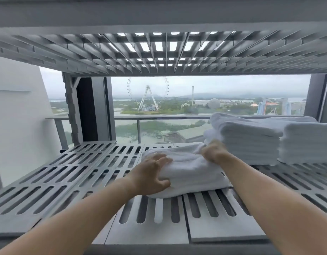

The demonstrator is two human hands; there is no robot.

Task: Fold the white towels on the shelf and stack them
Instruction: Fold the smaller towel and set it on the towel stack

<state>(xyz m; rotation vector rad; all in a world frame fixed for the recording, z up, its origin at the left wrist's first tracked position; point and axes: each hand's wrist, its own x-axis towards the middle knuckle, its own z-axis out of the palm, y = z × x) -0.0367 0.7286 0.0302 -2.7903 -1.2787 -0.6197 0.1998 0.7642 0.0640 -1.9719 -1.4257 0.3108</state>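
A folded white towel (190,170) lies in the middle of the grey slotted shelf (70,173). My left hand (152,174) grips its near left edge, thumb below and fingers spread on top. At the towel's far right corner, my right hand (215,150) is closed on a pinch of cloth. Just behind that hand stands a stack of several folded white towels (251,140). A second white stack (308,144) stands to its right.
Another slotted shelf (159,50) hangs close overhead. A grey upright post (72,109) stands at the back left, with a window behind the shelf. The left half of the shelf surface holds nothing.
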